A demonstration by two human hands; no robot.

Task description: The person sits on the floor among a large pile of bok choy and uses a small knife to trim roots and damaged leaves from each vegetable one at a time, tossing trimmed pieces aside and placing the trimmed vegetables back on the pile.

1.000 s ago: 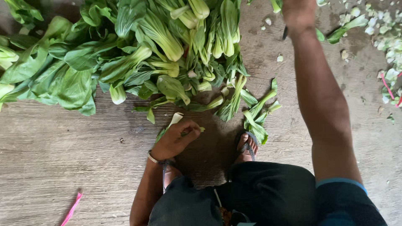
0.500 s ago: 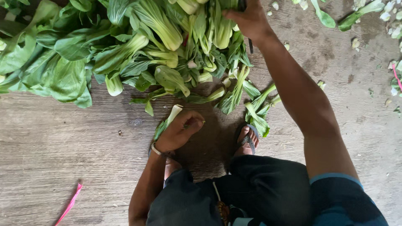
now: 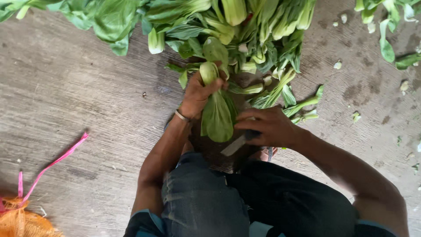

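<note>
A heap of greens [image 3: 245, 26] fills the far side of the floor [image 3: 79, 101], with scraps [image 3: 337, 65] strewn to the right and an orange net bag [image 3: 22, 221] with pink ties near left. Nothing blocks me — only the heap's loose stems crowd the far edge of my work. My left hand [image 3: 199, 94] is raised, fingers wrapped around the pale stem of one bok choy [image 3: 217, 116], its leaf hanging toward my knees. My right hand [image 3: 269, 127] is curled, fist pressed together on a knife [image 3: 234, 145], blade pointing near-left under the leaf. Half a second ago that right hand was stretched far into the heap; my left lay low on a leaf.
</note>
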